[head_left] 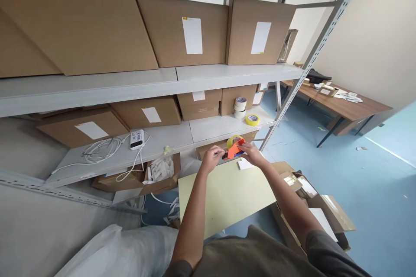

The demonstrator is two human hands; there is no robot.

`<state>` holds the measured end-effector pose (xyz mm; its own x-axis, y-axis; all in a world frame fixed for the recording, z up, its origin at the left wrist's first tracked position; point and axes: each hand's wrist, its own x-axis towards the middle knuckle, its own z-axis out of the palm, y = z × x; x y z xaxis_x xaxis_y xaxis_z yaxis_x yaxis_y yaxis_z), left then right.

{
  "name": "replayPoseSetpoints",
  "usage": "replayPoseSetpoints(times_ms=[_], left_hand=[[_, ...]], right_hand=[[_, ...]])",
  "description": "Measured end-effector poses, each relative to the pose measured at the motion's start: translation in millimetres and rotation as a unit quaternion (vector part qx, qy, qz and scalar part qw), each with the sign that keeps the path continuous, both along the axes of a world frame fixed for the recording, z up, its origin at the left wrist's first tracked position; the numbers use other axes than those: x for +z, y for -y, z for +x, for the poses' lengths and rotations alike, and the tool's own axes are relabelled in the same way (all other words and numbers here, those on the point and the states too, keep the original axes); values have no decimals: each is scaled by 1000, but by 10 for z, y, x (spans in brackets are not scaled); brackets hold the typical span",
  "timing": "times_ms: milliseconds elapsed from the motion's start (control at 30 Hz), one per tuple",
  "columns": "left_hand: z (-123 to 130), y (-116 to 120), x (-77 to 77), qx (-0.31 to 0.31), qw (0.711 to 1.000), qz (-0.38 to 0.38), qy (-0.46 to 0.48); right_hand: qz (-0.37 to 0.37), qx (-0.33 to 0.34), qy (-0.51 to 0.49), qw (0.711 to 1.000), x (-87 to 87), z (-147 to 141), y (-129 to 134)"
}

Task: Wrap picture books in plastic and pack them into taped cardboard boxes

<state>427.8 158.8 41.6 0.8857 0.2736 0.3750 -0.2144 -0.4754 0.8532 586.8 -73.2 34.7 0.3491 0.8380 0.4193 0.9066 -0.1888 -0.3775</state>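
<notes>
An orange tape dispenser point(234, 149) with a yellow roll on it is gripped by my right hand point(252, 155), above the far edge of a pale yellow board point(227, 194). My left hand point(212, 158) is closed in a pinch at the dispenser's dark front end. Whatever lies between those fingertips is too small to make out. On the board, just below the dispenser, lies a small white card point(244, 164).
Yellow tape point(252, 120) and stacked white rolls point(240, 107) sit on the shelf ahead, near a white power strip point(137, 139). Cartons point(195, 30) fill the rack. Open boxes point(328, 212) stand on the floor at right; white plastic point(123, 251) lies front left.
</notes>
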Motion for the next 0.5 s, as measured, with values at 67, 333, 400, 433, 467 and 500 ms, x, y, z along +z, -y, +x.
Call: replayPoseSetpoints(times_ms=[67,333,400,433,467,500], left_hand=[[-32,1,27,39,999,13,10],[-33,89,211,156,983,93,23],[6,130,291,176,980,92,36],[32,158,332,185,978,91,39],[61,191,372,195,976,91,41],[93,229,409,207,973,94,43]], right_hand=[[17,-4,-15,1000,-39,-43,-35],[45,-17,-44,998,-98,-2,-8],[50,-13,-53,997,-57,90,28],[50,-9,-56,997,-26,143,44],[47,-3,-59,997,12,198,56],[41,3,-60,997,52,253,65]])
